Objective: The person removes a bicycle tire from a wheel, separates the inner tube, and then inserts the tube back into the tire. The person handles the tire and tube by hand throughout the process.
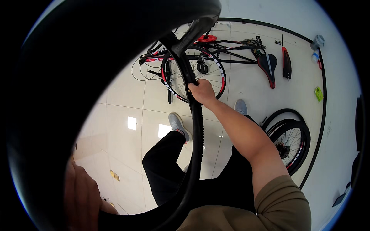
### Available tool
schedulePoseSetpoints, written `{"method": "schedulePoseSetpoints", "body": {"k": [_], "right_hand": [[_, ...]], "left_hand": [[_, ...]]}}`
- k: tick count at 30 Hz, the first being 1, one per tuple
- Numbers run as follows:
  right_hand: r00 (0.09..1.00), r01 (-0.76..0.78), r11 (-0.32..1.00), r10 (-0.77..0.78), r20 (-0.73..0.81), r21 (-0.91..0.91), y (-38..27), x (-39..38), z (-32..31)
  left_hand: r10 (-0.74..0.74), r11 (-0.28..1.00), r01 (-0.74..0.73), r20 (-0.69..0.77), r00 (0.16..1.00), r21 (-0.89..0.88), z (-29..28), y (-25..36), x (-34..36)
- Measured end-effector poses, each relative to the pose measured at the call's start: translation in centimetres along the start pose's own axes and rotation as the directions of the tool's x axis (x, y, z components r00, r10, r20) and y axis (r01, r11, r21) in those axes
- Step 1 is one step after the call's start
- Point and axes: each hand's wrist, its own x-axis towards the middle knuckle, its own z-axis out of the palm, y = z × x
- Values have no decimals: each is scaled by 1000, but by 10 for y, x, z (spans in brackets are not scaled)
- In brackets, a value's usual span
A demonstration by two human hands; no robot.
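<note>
A black bicycle tyre looms very close, filling much of the upper left and curving down through the middle. My right hand grips its treaded strip, fingers closed around it. My left hand is at the lower left against the dark tyre, fingers curled on it and partly hidden. Beyond the tyre a spoked wheel with red and white rim lies on the floor among a black and red bicycle frame, a pedal and a red chainwheel.
A saddle, a red and black mudguard, bottles and a green packet lie near the right wall. Another wheel with tyres lies beside my right arm. My feet stand on white tiles.
</note>
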Motion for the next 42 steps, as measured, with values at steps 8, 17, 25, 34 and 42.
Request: {"method": "schedulePoseSetpoints", "body": {"k": [8, 17, 25, 34, 42], "right_hand": [[959, -199, 844, 62, 278, 498, -13, -24, -12], [838, -372, 891, 201, 508, 260, -10, -56, 8], [863, -284, 952, 202, 463, 113, -8, -60, 11], [979, 14, 988, 17, 204, -151, 7, -52, 29], [968, -73, 997, 61, 244, 40, 0, -47, 16]], "left_hand": [[-34, 999, 32, -150, 988, -18, 6, 5, 7], [481, 850, -510, -203, 853, -130, 0, -34, -28], [393, 911, -399, -75, 916, -105, -16, -31, -46], [38, 999, -36, 60, 997, -31, -13, 0, -50], [61, 998, -62, 23, 998, 5, -14, 8, -44]]}}
